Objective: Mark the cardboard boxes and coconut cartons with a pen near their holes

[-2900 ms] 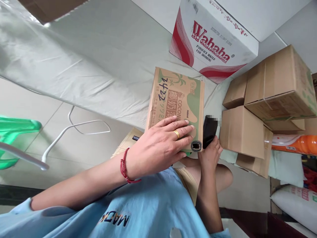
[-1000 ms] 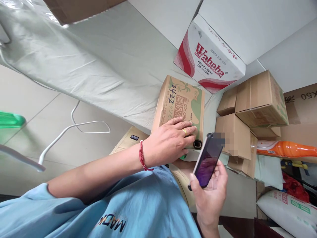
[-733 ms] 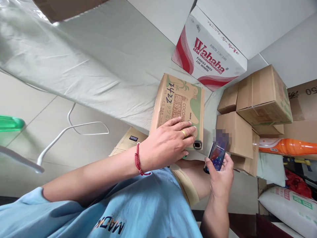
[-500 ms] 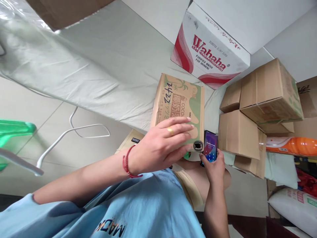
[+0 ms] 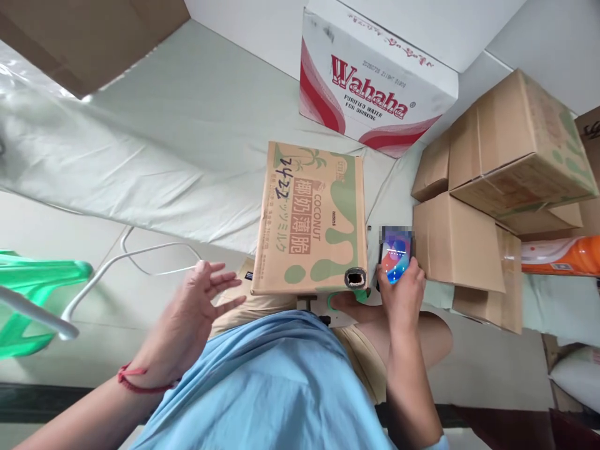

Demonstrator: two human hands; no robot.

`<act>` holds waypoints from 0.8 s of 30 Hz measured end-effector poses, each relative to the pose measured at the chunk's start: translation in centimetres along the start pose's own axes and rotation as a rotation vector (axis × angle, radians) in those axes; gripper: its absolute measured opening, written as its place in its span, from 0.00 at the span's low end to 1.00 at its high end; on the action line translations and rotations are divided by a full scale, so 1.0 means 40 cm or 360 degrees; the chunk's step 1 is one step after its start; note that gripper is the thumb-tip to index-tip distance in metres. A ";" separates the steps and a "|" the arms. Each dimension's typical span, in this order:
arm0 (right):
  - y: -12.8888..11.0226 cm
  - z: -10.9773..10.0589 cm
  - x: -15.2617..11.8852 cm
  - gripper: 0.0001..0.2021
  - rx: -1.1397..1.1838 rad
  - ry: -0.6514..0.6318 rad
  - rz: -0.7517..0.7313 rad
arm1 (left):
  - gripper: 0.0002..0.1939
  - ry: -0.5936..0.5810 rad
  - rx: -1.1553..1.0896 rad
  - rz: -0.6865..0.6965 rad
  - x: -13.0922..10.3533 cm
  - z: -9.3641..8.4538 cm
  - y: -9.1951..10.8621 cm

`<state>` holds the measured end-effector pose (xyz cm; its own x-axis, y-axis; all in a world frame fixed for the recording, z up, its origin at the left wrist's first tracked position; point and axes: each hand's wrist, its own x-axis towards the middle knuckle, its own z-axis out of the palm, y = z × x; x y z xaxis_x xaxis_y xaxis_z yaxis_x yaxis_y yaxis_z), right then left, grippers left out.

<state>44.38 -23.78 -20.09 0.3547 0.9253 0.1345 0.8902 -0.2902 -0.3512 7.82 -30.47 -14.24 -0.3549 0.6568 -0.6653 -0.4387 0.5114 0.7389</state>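
A cardboard box [image 5: 312, 212] printed "COCONUT", with 2422 handwritten on it, lies on the cloth-covered surface in front of me. A dark-rimmed object [image 5: 355, 277] with a hollow middle sits at its near right corner. My left hand [image 5: 187, 312], with a red bracelet on the wrist, is in the air to the left of the box, fingers apart and holding nothing. Right of the box, my right hand [image 5: 404, 290] grips a phone [image 5: 396, 253] by its lower end. The phone's screen is lit with a keypad-like display.
A white and red Wahaha carton [image 5: 370, 81] stands behind the box. Brown cartons [image 5: 497, 137] are stacked at the right, beside an orange bottle [image 5: 581, 253]. A large carton [image 5: 94, 37] is at the upper left, and a green plastic object [image 5: 47, 306] at the left.
My left hand has moved left, away from above the box, uncovering its front. My right hand still holds the phone. The view has shifted slightly.
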 end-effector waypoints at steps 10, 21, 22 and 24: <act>-0.016 -0.045 -0.077 0.25 0.0508 0.0491 -0.0465 | 0.53 -0.0466 -0.0027 -0.0157 -0.050 0.081 -0.025; 0.280 -0.094 -0.211 0.12 0.0100 0.0522 -0.0417 | 0.34 -0.0195 -0.0083 -0.0006 -0.029 0.114 0.077; 0.310 -0.095 -0.218 0.12 0.0040 0.0547 -0.0402 | 0.32 -0.0123 -0.0062 0.0059 -0.019 0.112 0.107; 0.358 -0.086 -0.233 0.13 -0.0048 0.0574 -0.0360 | 0.27 -0.0089 0.0064 0.0302 0.004 0.109 0.169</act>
<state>54.79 -37.38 -23.18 0.2220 0.8234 0.5222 0.9632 -0.1018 -0.2489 8.39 -24.48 -8.89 -0.3814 0.7725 -0.5077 -0.3348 0.3965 0.8548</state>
